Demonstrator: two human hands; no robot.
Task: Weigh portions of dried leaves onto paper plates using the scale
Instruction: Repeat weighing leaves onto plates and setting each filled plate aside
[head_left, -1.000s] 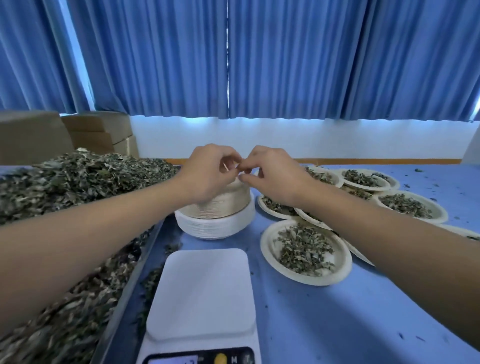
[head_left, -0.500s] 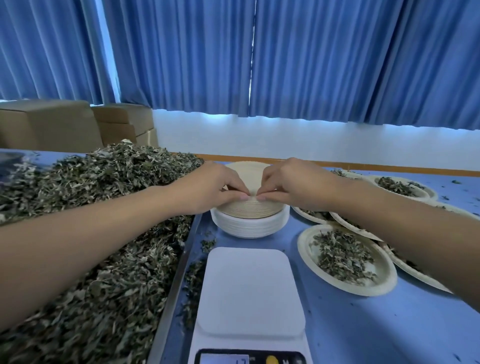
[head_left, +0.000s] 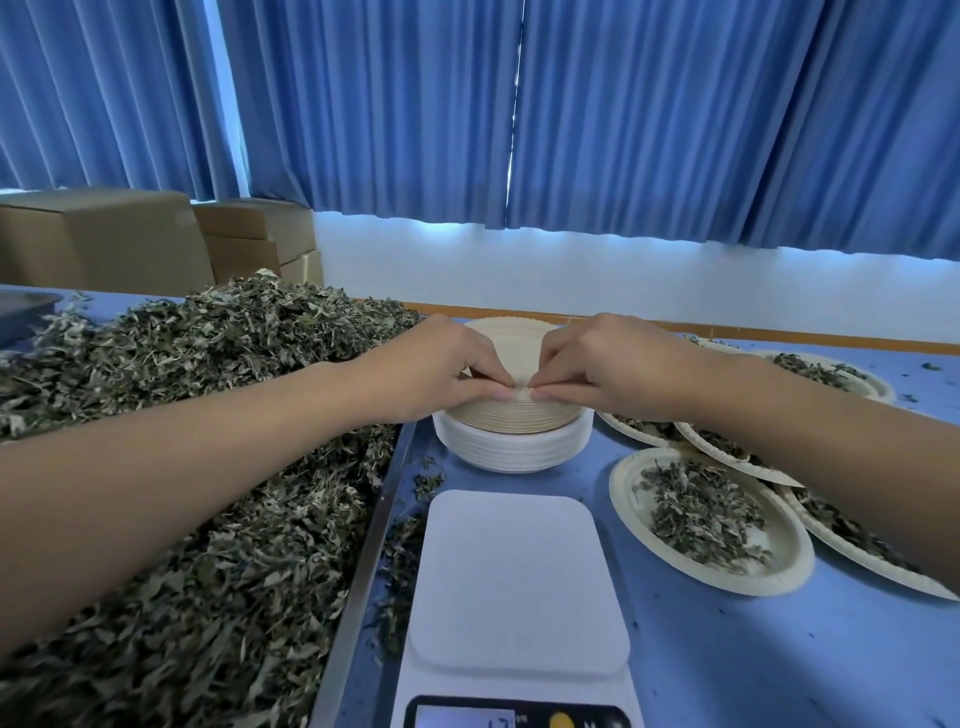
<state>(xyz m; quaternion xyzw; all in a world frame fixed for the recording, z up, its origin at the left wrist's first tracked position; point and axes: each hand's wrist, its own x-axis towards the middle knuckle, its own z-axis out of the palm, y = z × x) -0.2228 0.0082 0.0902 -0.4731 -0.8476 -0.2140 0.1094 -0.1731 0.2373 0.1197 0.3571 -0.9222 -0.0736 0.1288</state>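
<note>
A stack of paper plates (head_left: 511, 447) stands behind the white scale (head_left: 519, 582), beige plates on top of white ones. My left hand (head_left: 441, 364) and my right hand (head_left: 597, 364) both rest on the top of the stack, fingertips pinching at the near rim of the top plate, almost touching each other. The scale's platform is bare and its display (head_left: 467, 719) is lit at the bottom edge. A big heap of dried leaves (head_left: 182, 441) fills a metal tray on the left.
Several paper plates with leaf portions (head_left: 706, 519) lie overlapping on the blue table (head_left: 753, 649) to the right. Loose leaf bits lie between the tray edge (head_left: 371, 525) and the scale. Cardboard boxes (head_left: 130, 239) and blue curtains stand behind.
Both hands came down from above the stack onto its top plate and now pinch at its near rim. The camera has shifted, so the scene sits further right.
</note>
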